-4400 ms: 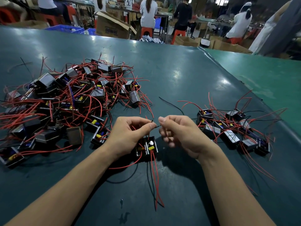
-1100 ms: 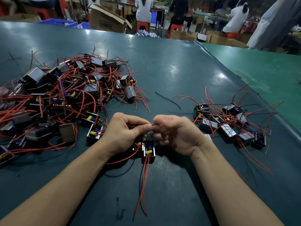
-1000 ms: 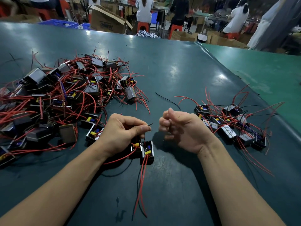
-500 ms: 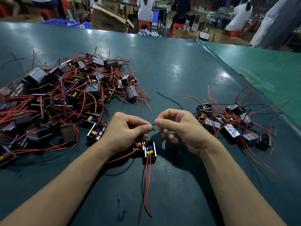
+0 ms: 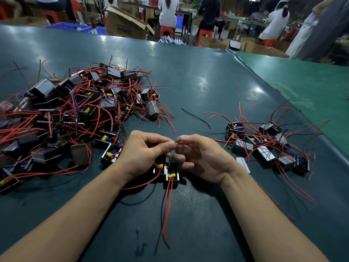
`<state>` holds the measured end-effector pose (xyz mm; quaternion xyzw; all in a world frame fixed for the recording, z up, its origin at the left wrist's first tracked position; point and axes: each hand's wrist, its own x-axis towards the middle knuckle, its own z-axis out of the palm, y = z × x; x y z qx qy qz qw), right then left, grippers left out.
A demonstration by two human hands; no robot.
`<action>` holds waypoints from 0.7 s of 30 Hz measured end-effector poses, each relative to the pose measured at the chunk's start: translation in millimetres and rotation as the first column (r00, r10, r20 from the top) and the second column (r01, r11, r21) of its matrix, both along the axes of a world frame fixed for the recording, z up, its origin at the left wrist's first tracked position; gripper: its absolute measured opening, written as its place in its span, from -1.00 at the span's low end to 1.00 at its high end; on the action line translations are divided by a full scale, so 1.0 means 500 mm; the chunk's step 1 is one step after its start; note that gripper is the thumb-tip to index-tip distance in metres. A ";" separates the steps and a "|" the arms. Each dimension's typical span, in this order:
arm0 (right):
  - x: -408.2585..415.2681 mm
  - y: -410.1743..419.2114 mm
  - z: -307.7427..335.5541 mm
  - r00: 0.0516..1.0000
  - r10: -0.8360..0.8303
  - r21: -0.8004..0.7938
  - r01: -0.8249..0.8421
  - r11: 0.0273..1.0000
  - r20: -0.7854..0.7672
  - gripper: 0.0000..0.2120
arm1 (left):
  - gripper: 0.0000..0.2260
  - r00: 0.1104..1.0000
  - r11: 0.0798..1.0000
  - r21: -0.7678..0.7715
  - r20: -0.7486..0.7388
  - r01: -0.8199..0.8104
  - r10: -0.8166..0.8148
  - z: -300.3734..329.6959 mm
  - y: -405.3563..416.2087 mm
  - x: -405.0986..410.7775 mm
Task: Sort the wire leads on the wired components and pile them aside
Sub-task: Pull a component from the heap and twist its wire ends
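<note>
The left hand pinches a thin black lead between thumb and forefinger, its bare tip poking out toward the right hand. The right hand sits just beside that tip with fingers loosely curled; it seems to hold nothing, though the fingertips overlap the lead's end and contact is hard to rule out. Below both hands, two small black wired components with yellow parts rest on the green table, red leads trailing toward the viewer. A big unsorted heap lies to the left; a smaller sorted pile lies to the right.

The main risk is the short pinch: so little lead is exposed that the right hand could miss it or tug it free of the left. The pair's red leads also cross, so lifting one component may drag its neighbour, or snag strands reaching out from the heap nearby
</note>
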<state>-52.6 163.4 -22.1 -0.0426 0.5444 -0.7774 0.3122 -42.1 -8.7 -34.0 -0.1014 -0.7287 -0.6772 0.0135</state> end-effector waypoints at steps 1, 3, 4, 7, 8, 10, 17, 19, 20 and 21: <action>0.001 -0.001 -0.002 1.000 -0.006 -0.025 0.006 1.000 0.017 -0.93 | -0.90 1.000 1.000 0.024 0.005 0.003 -0.003 -0.001 0.000 0.000; 0.003 -0.004 -0.005 0.998 -0.016 -0.075 0.021 0.997 0.059 -0.94 | -0.88 1.000 0.996 0.083 0.023 0.018 -0.020 0.001 0.001 0.002; 0.003 -0.005 -0.006 0.997 -0.019 -0.093 0.026 0.995 0.075 -0.93 | -0.88 0.999 0.994 0.110 0.034 0.029 -0.033 0.002 0.001 0.003; 0.002 -0.007 -0.006 0.995 -0.002 -0.127 0.015 0.992 0.101 -0.94 | -0.93 0.994 0.976 0.203 0.058 0.079 -0.092 0.005 0.004 0.007; 0.001 -0.008 -0.006 0.993 0.006 -0.146 0.012 0.989 0.120 -0.94 | -0.93 0.990 0.969 0.227 0.072 0.099 -0.118 0.006 0.003 0.009; 0.000 -0.013 -0.006 0.984 0.009 -0.179 0.023 0.984 0.176 -0.91 | -0.91 0.987 0.966 0.232 0.085 0.111 -0.134 0.010 0.005 0.011; -0.001 0.016 0.004 0.981 -0.104 0.071 0.117 0.991 -0.164 -0.78 | -0.87 0.993 0.994 0.027 0.039 -0.110 0.109 0.001 0.005 0.003; 0.002 0.021 0.002 0.959 -0.120 0.166 0.166 0.972 -0.255 -0.88 | -0.88 0.992 0.992 0.007 0.021 -0.126 0.126 0.000 0.006 0.003; 0.003 0.021 0.002 0.959 -0.135 0.185 0.184 0.965 -0.250 -0.87 | -0.88 0.991 0.991 -0.008 0.010 -0.131 0.131 -0.001 0.006 0.003; 0.003 0.021 0.002 0.961 -0.142 0.195 0.190 0.962 -0.236 -0.84 | -0.87 0.991 0.990 -0.019 0.000 -0.137 0.137 -0.001 0.006 0.003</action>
